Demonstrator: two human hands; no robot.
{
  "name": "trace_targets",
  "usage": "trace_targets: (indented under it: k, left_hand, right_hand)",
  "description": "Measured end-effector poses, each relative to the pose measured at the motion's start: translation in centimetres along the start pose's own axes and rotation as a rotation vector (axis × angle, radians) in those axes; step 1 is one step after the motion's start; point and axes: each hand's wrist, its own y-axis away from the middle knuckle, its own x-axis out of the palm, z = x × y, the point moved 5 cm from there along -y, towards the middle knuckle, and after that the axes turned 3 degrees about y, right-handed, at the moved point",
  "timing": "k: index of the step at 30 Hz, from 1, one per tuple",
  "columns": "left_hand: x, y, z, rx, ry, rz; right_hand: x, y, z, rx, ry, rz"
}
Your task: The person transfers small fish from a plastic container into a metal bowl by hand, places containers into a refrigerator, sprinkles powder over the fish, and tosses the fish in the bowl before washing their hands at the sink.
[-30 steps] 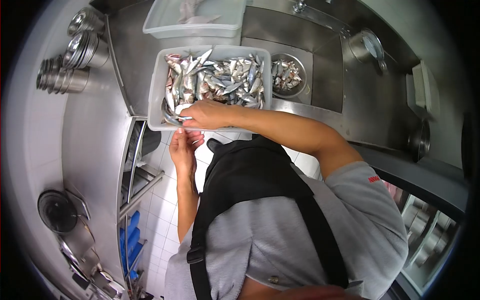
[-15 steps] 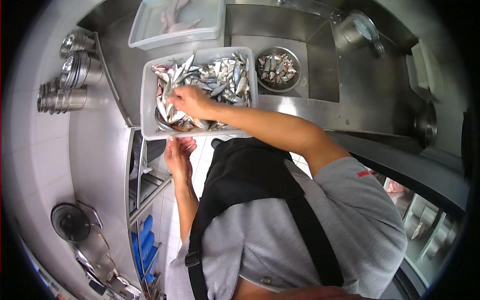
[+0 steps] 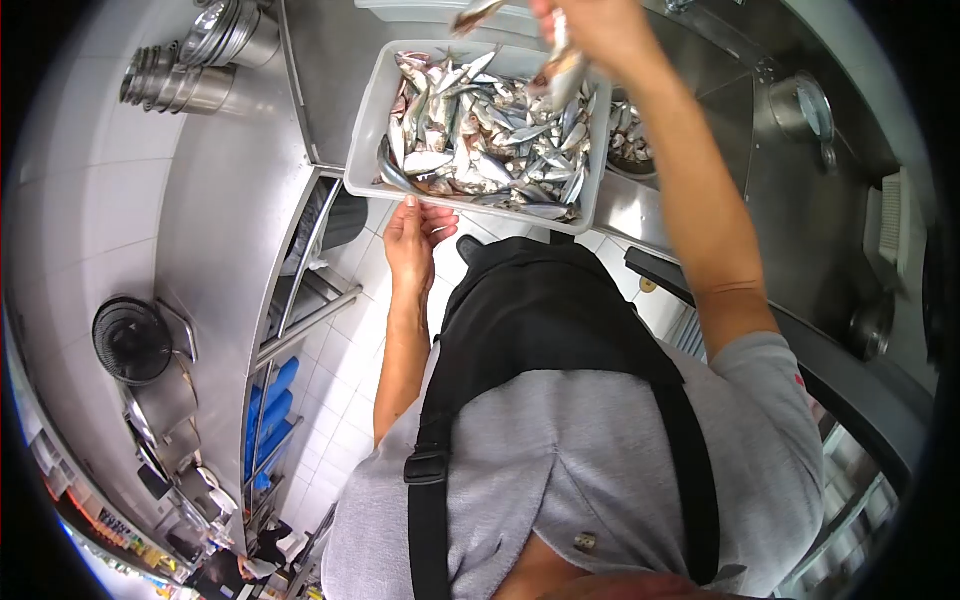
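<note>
A translucent plastic tub (image 3: 357, 150) full of small silvery fish (image 3: 490, 140) stands at the steel counter's near edge. At the top of the view, beyond the tub's far right side, my right hand (image 3: 600, 35) is closed on fish (image 3: 565, 75), which hang from it and are partly blurred. My left hand (image 3: 420, 228) is at the tub's near left rim, fingers apart and slightly curled, with nothing in it. A metal bowl (image 3: 640, 172) with fish pieces sits right of the tub, partly hidden by my right forearm.
Another plastic tub (image 3: 400, 10) shows at the top edge. Stacked metal pots (image 3: 185, 80) stand at the upper left. A metal pot (image 3: 790, 108) is by the sink at right. Left are a round black strainer (image 3: 132, 340) and an under-counter rack (image 3: 310, 325).
My right hand has risen out of the tub with fish and moved up and to the right. My left hand has stayed at the near rim. The view has shifted.
</note>
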Motion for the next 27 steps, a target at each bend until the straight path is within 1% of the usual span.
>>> trace_targets:
  k: [2,5,8,9,12,13,15,16,18,20,23,25,26,27]
  left_hand:
    - [-0.1,-0.2,0.1,0.005,-0.018,-0.021]
    - [-0.2,-0.4,0.4,0.015,0.013,-0.013]
    - [-0.3,-0.4,0.3,0.009,0.005,-0.005]
    - [-0.1,-0.3,0.2,0.009,0.004,-0.006]
    - [0.0,-0.3,0.0,0.004,-0.013,-0.015]
    - [0.0,-0.3,0.0,0.001,-0.018,-0.017]
    - [-0.1,-0.1,0.0,0.002,-0.022,-0.006]
    - [0.0,-0.2,-0.2,0.005,-0.023,-0.010]
    - [0.0,-0.1,-0.4,0.006,-0.018,-0.024]
    - [0.0,-0.1,-0.4,0.000,-0.022,-0.014]
    - [0.3,-0.3,-0.2,-0.011,-0.072,-0.005]
    - [-0.7,-0.5,-0.2,-0.014,-0.112,-0.032]
    - [-0.7,-0.5,-0.2,-0.017,-0.131,0.006]
    - [-0.9,-0.5,-0.2,0.002,-0.094,0.022]
  right_hand:
    - [-3.8,-2.2,-1.7,-0.241,0.010,-0.017]
    - [-9.2,-3.4,-4.9,-0.168,0.251,-0.156]
    - [-12.5,-5.7,-12.0,-0.178,0.326,-0.117]
    - [-13.5,-6.4,-14.7,-0.132,0.334,-0.104]
    - [-14.9,-7.4,-21.9,0.097,0.274,-0.018]
    - [-15.6,-7.9,-24.3,0.240,0.397,0.056]
    - [-18.3,-8.8,-29.4,0.154,0.774,-0.058]
    - [-19.6,-9.6,-30.6,0.101,0.963,-0.118]
    - [-20.8,-10.5,-29.6,0.032,0.891,-0.153]
    - [-20.7,-11.4,-26.5,-0.040,0.785,-0.183]
    - [-15.0,-8.6,-15.4,-0.278,0.526,-0.157]
    - [-11.3,-7.3,-12.1,-0.332,0.576,0.056]
    - [-7.9,-6.9,-11.0,-0.376,0.584,0.177]
    - [-4.4,-6.1,-10.5,-0.367,0.544,0.282]
